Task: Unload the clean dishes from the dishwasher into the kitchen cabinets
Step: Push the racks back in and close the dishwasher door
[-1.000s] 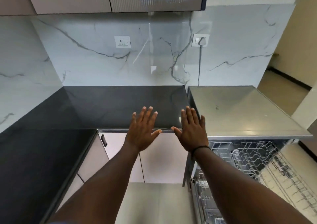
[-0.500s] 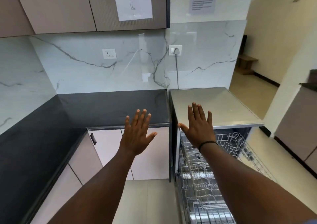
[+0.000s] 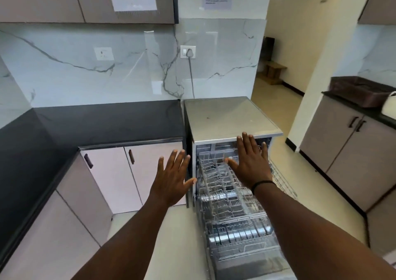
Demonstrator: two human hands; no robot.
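Note:
The dishwasher (image 3: 227, 116) stands open against the marble wall, its silver top bare. Its wire racks (image 3: 225, 194) are pulled out toward me; I make out no dishes in them, though my right arm covers part. My left hand (image 3: 172, 180) is held out flat with fingers spread, in the air in front of the base cabinet doors (image 3: 120, 179), holding nothing. Over the upper rack, my right hand (image 3: 251, 163) is also flat and spread, touching nothing. Wall cabinets (image 3: 90, 1) hang at the top left, doors closed.
A black countertop (image 3: 85, 127) wraps the left corner. To the right is a second counter with cabinets (image 3: 351, 151) carrying a dark basket (image 3: 360, 91). A cable runs from the wall socket (image 3: 188, 52) down behind the dishwasher. A corridor opens behind.
The view has swung right and pulled back, bringing the open dishwasher racks under my hands. Both hands stay flat and spread; the right one now hovers over the upper rack.

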